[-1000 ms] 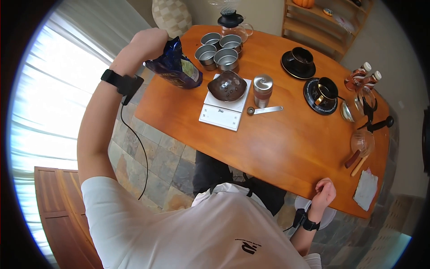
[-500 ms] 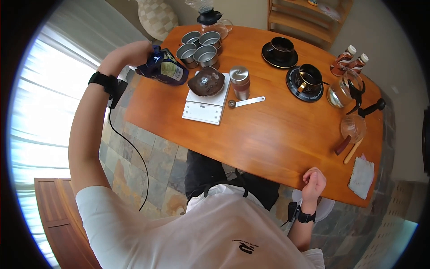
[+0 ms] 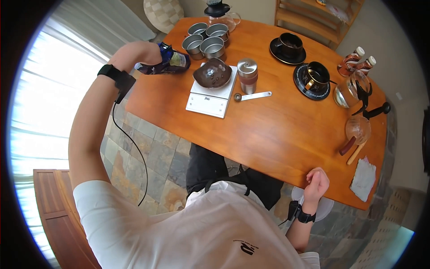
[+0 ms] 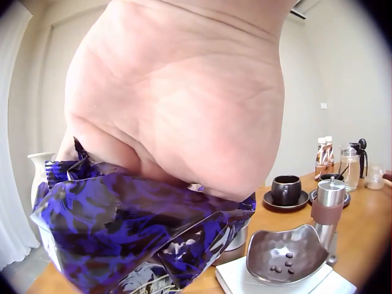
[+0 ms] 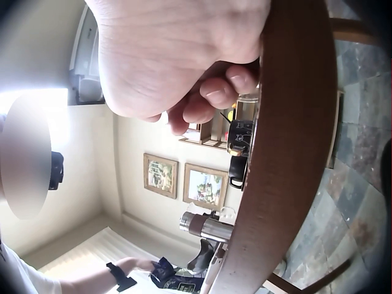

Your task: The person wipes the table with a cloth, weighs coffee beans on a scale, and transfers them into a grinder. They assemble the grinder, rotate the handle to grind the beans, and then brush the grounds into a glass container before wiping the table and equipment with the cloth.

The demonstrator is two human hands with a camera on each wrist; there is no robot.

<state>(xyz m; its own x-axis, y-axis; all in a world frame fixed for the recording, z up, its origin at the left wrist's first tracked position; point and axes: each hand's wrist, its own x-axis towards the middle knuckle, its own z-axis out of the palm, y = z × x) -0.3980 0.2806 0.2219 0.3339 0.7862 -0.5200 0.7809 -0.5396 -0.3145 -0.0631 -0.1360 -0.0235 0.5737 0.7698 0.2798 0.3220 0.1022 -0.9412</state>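
Observation:
My left hand [image 3: 144,54] grips the upper part of a dark blue foil bag [image 3: 172,62] at the table's left side. In the left wrist view the crumpled bag [image 4: 135,226] hides my fingers. A brown, uneven-rimmed bowl [image 3: 212,74] sits just right of the bag, on a white scale [image 3: 207,104]. Several dark beans [image 4: 283,264] lie inside it. A steel hand grinder [image 3: 248,76] stands beside the scale, with a measuring spoon [image 3: 254,96] in front. At the near right edge my right hand [image 3: 317,183] rests with loosely curled fingers, holding nothing.
Several metal cups [image 3: 212,47] cluster behind the bowl, a glass server [image 3: 219,20] beyond them. Black cups [image 3: 317,74] on saucers stand at the back right. Bottles [image 3: 350,62], a glass pitcher [image 3: 347,93] and a cloth [image 3: 363,179] line the right side.
My left hand has come down and the bag leans lower beside the bowl than a second ago. My head view has shifted a little. The right hand stays at the table edge.

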